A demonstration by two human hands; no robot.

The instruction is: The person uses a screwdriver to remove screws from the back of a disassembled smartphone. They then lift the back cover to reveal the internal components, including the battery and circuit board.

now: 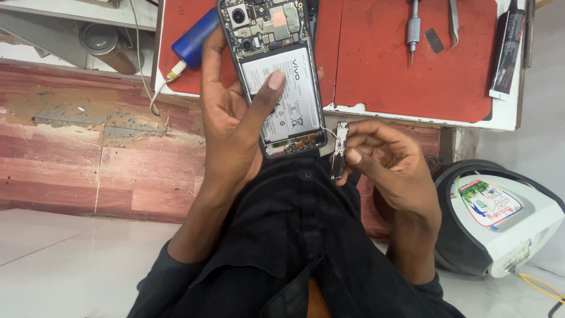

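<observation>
My left hand [232, 121] grips an opened smartphone [276, 76] with its back cover off, thumb pressed on the white battery. The circuit board and camera modules show at the phone's top. My right hand [385, 159] pinches a small narrow black circuit board [339, 150] just right of the phone's bottom edge; a thin white wire runs from that board to the phone. Both hands hover over my lap in black clothing, in front of a bench covered by a red work mat [412, 65].
On the mat lie a precision screwdriver [414, 29], metal tweezers [454, 20], a small dark chip [434, 40] and a black glue tube [507, 53]. A blue cylinder [194, 40] with a white cable sits at the left. A white-and-black device [500, 218] stands on the floor at right.
</observation>
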